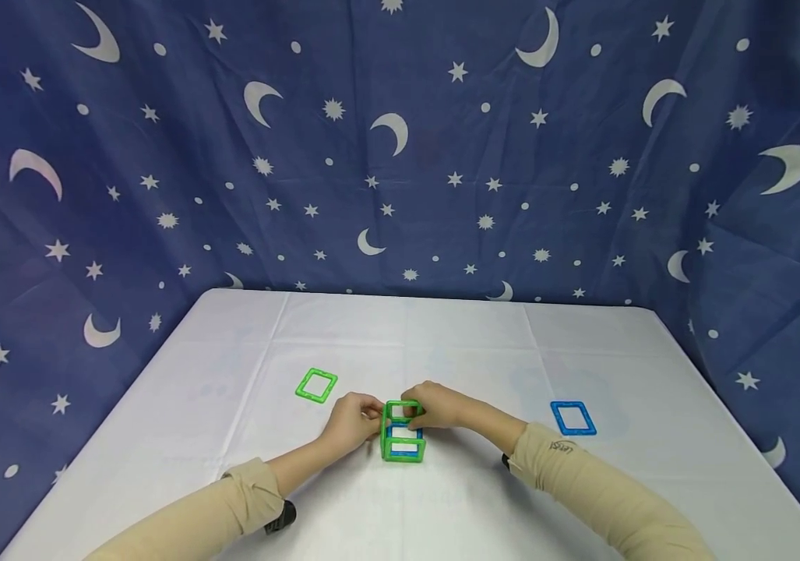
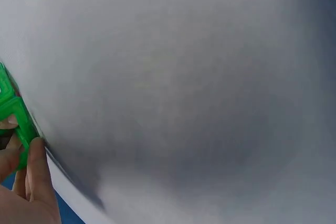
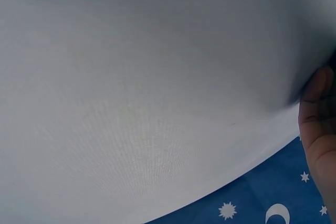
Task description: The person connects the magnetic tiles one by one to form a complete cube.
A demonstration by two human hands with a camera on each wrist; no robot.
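Head view: my left hand (image 1: 350,421) and right hand (image 1: 442,405) pinch the green cube frame (image 1: 403,432) between them on the counter (image 1: 442,327); a green square (image 1: 316,386) lies beyond my left hand.

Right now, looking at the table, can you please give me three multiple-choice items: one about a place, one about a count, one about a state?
1. Where does the loose blue frame lie?
A. to the right of both hands
B. between the hands
C. at the far table edge

2. How many loose frames lie flat on the table?
A. none
B. two
C. four

3. How does the cube stand?
A. alone, untouched
B. lifted off the table
C. on the table, gripped by both hands

Answers:
1 A, it lies right of the right hand.
2 B, one blue and one green frame.
3 C, the left hand and right hand pinch its top.
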